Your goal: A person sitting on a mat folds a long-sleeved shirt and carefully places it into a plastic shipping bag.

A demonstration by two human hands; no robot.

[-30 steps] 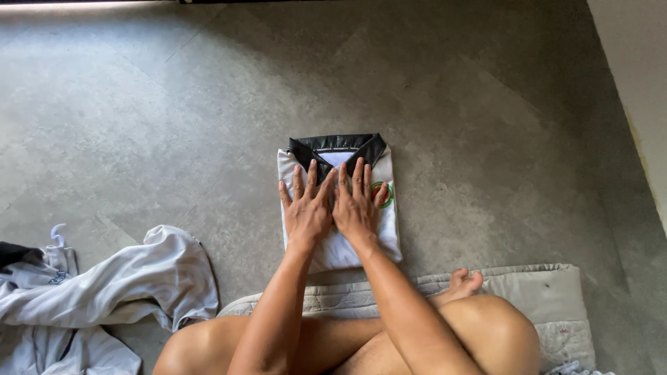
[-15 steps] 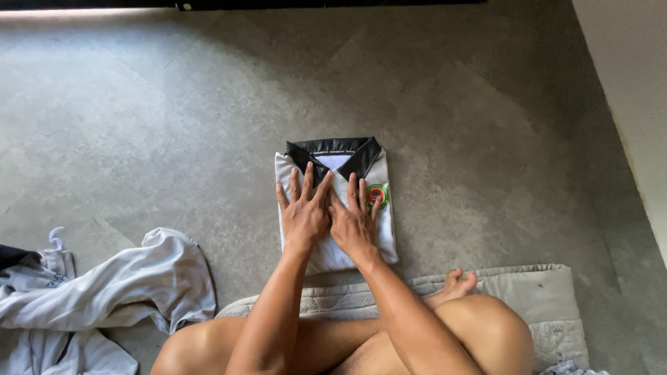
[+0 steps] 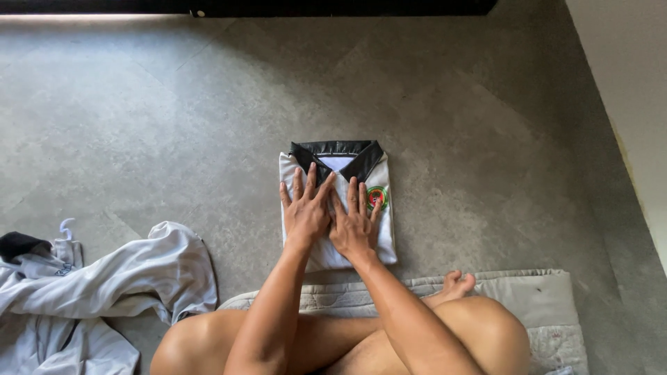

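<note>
Both hands, left (image 3: 306, 217) and right (image 3: 354, 226), press spread-fingered on a folded shirt (image 3: 338, 208), flattening it; loose clothes (image 3: 104, 292) lie at 8 o'clock.

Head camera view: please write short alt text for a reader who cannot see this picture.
Both hands, left hand and right hand, press flat on a folded white shirt with a black collar on a grey floor. Crumpled white garments lie at the left; the person sits cross-legged on a quilted mat.
</note>
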